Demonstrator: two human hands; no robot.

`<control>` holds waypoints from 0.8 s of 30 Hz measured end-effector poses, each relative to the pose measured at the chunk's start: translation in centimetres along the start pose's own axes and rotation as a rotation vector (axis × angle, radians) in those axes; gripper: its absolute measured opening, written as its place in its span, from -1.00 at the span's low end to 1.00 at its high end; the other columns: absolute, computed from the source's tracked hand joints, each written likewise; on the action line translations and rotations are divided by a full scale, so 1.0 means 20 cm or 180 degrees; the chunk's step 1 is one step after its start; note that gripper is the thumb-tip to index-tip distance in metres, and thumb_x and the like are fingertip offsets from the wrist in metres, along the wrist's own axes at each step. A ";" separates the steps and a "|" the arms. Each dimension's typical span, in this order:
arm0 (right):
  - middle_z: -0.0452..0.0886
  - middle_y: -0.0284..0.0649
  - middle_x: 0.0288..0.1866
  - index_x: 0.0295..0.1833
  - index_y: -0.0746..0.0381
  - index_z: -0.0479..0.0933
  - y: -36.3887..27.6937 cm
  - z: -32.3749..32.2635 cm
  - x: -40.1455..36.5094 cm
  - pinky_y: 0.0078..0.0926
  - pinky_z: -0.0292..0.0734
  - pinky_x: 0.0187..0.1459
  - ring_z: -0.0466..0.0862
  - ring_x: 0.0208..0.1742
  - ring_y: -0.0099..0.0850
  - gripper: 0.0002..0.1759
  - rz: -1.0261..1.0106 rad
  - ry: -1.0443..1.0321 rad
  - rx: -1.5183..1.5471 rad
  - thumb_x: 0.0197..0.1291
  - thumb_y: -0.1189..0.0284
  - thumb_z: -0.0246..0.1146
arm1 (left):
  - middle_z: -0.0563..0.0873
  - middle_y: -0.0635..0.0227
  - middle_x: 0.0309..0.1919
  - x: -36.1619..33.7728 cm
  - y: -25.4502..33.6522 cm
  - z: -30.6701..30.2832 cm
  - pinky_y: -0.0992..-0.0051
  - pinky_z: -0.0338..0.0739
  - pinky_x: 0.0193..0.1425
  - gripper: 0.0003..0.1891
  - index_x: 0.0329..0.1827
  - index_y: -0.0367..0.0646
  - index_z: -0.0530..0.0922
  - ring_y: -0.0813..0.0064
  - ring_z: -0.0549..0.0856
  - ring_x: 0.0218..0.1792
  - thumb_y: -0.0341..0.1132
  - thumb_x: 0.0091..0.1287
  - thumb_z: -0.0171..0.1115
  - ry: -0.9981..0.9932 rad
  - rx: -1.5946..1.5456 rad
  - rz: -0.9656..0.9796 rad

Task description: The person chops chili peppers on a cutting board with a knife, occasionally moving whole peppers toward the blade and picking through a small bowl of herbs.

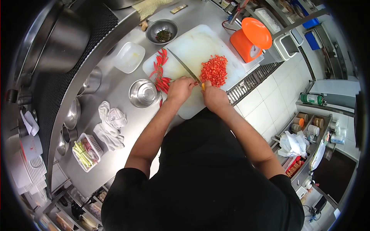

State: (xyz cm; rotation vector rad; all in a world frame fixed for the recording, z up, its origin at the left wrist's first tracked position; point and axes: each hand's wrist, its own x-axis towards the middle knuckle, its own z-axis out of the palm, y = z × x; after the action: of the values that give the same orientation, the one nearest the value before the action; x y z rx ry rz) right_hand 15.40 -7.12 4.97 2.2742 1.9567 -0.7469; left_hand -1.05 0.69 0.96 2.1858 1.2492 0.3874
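Note:
A white cutting board [192, 46] lies on the steel counter. My right hand [214, 97] grips the handle of a long knife [184, 66] whose blade lies across the board. My left hand [179, 88] presses down on whole red chillies [162, 77] lined up along the board's left edge, next to the blade. To the right of the blade sits a pile of chopped red chilli [214, 70].
An orange kitchen scale [250, 38] stands right of the board. A steel bowl of stems [162, 31], a white plastic tub [129, 57], an upturned steel bowl [142, 93], a white cloth [111, 125] and a basket of lemongrass [87, 152] sit on the counter.

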 end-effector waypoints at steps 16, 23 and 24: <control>0.79 0.12 -0.24 0.10 0.37 0.37 -0.03 -0.06 -0.05 0.01 0.75 -0.13 0.84 -0.16 0.07 -0.63 -0.0092 -0.0121 -0.0001 0.54 0.25 0.19 | 0.73 0.16 -0.27 0.00 0.01 -0.01 0.08 0.66 -0.08 -0.90 -0.22 -0.14 0.74 0.03 0.77 -0.21 -0.32 0.36 0.40 0.0009 -0.0063 0.0117; 0.80 0.06 -0.24 0.09 0.35 0.40 -0.01 0.02 -0.03 -0.07 0.76 -0.12 0.86 -0.16 -0.01 -0.67 -0.0019 -0.0017 -0.0053 0.53 0.27 0.20 | 0.72 0.14 -0.26 -0.01 0.03 -0.01 0.08 0.64 -0.09 -0.90 -0.21 -0.16 0.73 0.01 0.76 -0.21 -0.32 0.37 0.39 0.0012 -0.0075 0.0016; 0.79 0.08 -0.25 0.09 0.35 0.39 -0.01 0.02 -0.02 -0.04 0.76 -0.12 0.85 -0.17 0.03 -0.66 -0.0063 -0.0004 -0.0017 0.53 0.27 0.21 | 0.72 0.14 -0.26 -0.01 0.01 0.00 0.08 0.64 -0.09 -0.90 -0.20 -0.16 0.74 0.01 0.76 -0.22 -0.32 0.37 0.39 0.0019 -0.0062 0.0036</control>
State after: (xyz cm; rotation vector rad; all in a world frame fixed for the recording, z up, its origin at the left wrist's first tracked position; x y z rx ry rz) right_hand 15.00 -7.58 4.91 2.2542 1.9813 -0.7439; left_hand -1.05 0.38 1.23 2.1778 1.2319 0.4094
